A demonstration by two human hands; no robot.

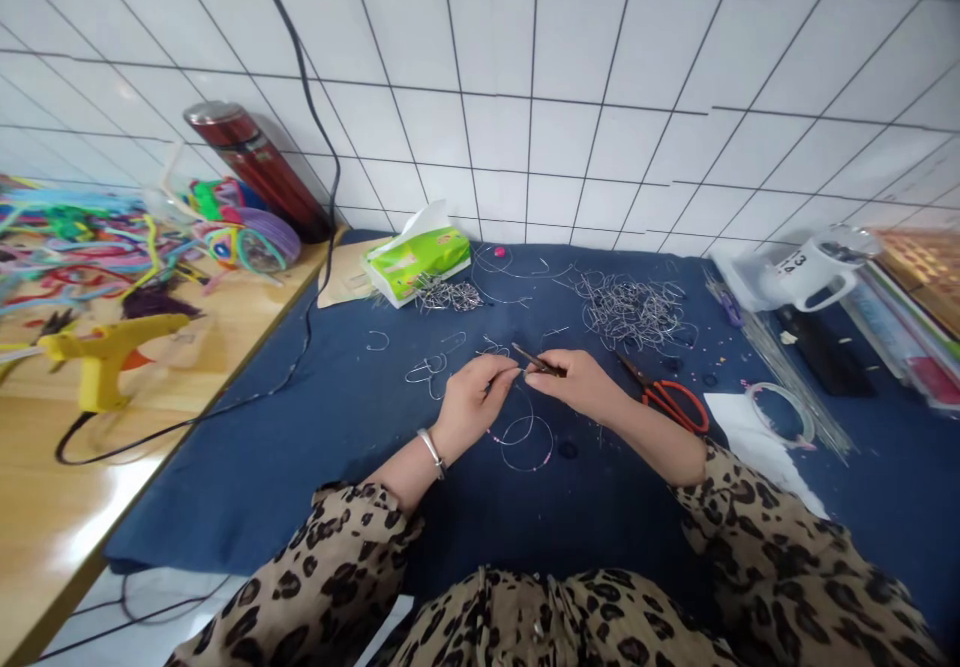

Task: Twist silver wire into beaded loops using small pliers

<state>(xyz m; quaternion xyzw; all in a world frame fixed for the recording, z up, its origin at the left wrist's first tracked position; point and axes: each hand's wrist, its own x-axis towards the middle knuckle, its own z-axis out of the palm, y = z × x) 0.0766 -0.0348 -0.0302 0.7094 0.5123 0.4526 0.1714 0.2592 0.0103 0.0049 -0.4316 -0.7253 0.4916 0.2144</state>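
Note:
My left hand [478, 393], with a silver bangle at the wrist, is closed in a pinch on the end of a thin clear line. Below the fingers the beaded line [541, 464] hangs or lies in loops, with small pink beads on it. Close beside it, my right hand [576, 383] grips dark pliers [537, 360], their tips pointing up and left. Between the hands, the fingertips almost meet at the line's end. Several bent wire hooks [429, 375] lie left of my left hand. A tangled heap of bent wires [634, 309] sits beyond my right hand.
Orange-handled scissors [675, 405] lie by my right forearm. A green tissue pack [417, 259] stands at the back. Right are a white mug [814, 267], straight wires [799, 382] and a clear coil [780, 415]. A yellow glue gun [109, 352] and red thermos [259, 162] are left.

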